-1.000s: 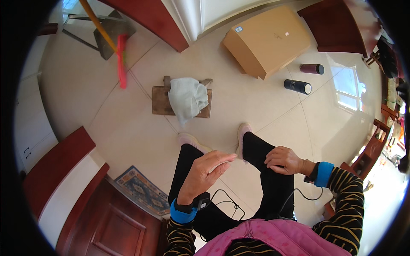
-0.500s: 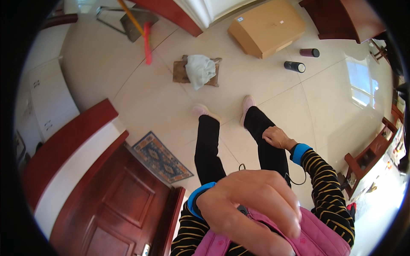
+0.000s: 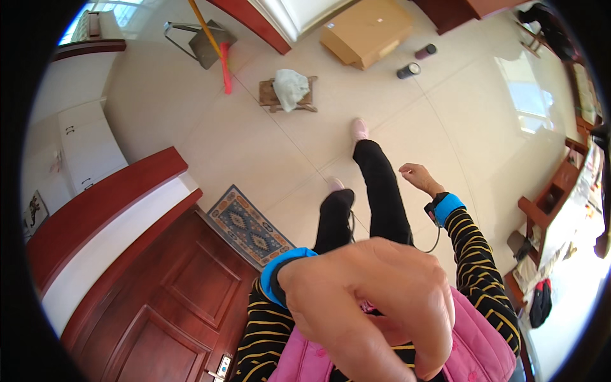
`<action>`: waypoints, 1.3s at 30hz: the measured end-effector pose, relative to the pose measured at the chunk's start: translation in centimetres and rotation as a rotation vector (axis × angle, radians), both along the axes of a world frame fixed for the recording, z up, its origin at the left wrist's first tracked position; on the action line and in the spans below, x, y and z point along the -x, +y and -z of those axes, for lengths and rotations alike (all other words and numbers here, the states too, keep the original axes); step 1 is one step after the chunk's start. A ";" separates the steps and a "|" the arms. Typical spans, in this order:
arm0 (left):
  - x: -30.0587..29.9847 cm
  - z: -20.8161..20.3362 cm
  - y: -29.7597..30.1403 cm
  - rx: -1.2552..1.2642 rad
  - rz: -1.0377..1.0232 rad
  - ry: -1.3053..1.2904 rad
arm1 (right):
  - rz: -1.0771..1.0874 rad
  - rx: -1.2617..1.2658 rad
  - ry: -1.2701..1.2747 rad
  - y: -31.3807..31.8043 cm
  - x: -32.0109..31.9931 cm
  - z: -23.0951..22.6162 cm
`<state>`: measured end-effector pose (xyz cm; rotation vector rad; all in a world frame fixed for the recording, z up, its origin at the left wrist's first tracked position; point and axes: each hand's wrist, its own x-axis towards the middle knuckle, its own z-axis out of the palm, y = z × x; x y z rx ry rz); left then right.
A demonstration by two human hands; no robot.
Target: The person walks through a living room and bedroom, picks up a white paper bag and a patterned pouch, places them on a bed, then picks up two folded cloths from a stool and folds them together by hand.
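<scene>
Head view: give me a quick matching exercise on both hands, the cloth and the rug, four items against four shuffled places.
1. Left hand
2. Right hand
3. Pale cloth
4. Patterned rug

A. Right of the black trouser legs, as pictured
B. On the floor beside the red-brown panelled door
C. Close to the camera, hiding part of the pink vest
D. On the low wooden stool

Pairs: 1-C, 2-A, 3-D, 4-B

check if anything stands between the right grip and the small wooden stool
Yes, in this view: the right leg, by its pink shoe, crosses the straight line from the right grip to the small wooden stool. Nothing else visible does.
</scene>
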<state>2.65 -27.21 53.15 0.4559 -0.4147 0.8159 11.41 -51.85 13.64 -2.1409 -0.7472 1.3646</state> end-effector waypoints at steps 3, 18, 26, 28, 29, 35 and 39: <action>4.1 -4.3 -3.3 -0.034 0.027 0.031 | 0.105 0.083 0.003 -6.4 2.4 -3.7; 8.5 -15.8 -18.1 -0.751 0.827 -0.110 | 0.667 -0.017 0.009 -29.8 16.1 -13.9; 7.7 -14.4 -37.8 -0.451 0.988 -0.060 | 0.939 -0.125 -0.093 -47.7 22.4 -14.4; 7.7 -15.4 -42.4 -0.520 1.036 -0.122 | 1.114 -0.115 -0.013 -54.2 25.2 -15.4; 7.1 -16.0 -44.4 -0.549 1.051 -0.142 | 1.241 -0.041 0.059 -57.0 26.6 -15.9; 5.1 -18.4 -53.9 -0.618 1.184 -0.190 | 1.696 -0.111 0.048 -66.0 34.0 -17.4; 4.7 -17.8 -59.2 -0.664 1.285 -0.213 | 1.808 -0.141 0.105 -65.9 39.4 -16.4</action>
